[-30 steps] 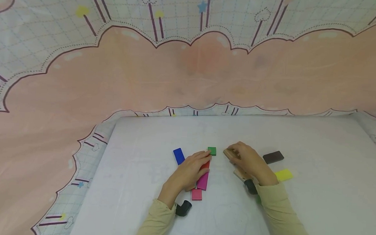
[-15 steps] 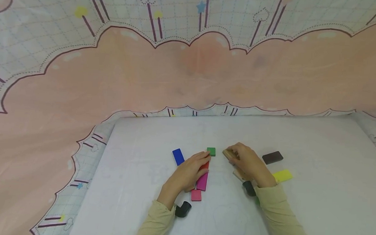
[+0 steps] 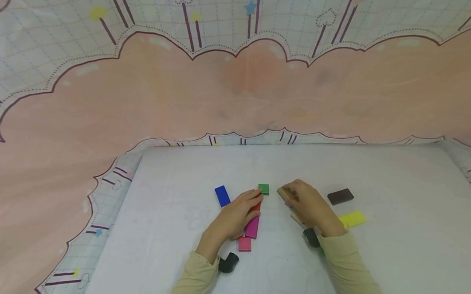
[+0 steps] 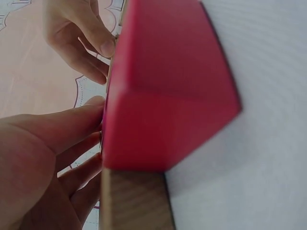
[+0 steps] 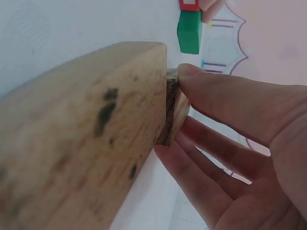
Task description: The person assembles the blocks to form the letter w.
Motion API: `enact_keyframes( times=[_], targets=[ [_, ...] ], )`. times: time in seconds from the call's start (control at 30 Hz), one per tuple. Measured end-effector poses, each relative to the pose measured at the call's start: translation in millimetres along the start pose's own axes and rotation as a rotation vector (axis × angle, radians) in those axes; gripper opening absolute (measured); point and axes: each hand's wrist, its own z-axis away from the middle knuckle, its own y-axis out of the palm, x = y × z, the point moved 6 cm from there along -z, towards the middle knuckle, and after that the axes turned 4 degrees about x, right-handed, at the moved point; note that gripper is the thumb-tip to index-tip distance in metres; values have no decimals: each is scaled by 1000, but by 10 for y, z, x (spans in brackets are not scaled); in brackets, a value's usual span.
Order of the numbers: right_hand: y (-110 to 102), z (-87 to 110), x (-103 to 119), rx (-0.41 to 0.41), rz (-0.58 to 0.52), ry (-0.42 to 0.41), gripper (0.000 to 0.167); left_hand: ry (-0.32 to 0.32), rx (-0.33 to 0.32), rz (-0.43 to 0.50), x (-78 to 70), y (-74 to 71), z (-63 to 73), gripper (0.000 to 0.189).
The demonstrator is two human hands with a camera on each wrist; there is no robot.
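Observation:
My left hand (image 3: 233, 214) rests over a cluster of coloured blocks, its fingers fairly straight. Its fingertips reach the red block (image 3: 256, 206) beside the small green block (image 3: 263, 189), and the thumb lies by the magenta block (image 3: 252, 228). A pink-red block (image 3: 244, 244) sits at the near end of that row; it looms large in the left wrist view. My right hand (image 3: 310, 207) pinches a small bare wooden block (image 3: 285, 193) between thumb and fingers. Another wooden block (image 5: 96, 139) lies close by, filling much of the right wrist view. The palms hide some blocks.
A blue block (image 3: 222, 196) lies left of the left hand. Right of the right hand are a dark brown block (image 3: 340, 196) and a yellow block (image 3: 353, 219). The white table (image 3: 167, 232) meets a patterned cloth (image 3: 222, 93) at the back and left.

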Motion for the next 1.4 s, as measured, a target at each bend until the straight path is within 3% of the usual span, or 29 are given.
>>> enact_keyframes(
  times=[1.4],
  targets=[
    [178,-10,249,7,-1,-33,39,-8,-14,21,18,4,-3,51]
  ],
)
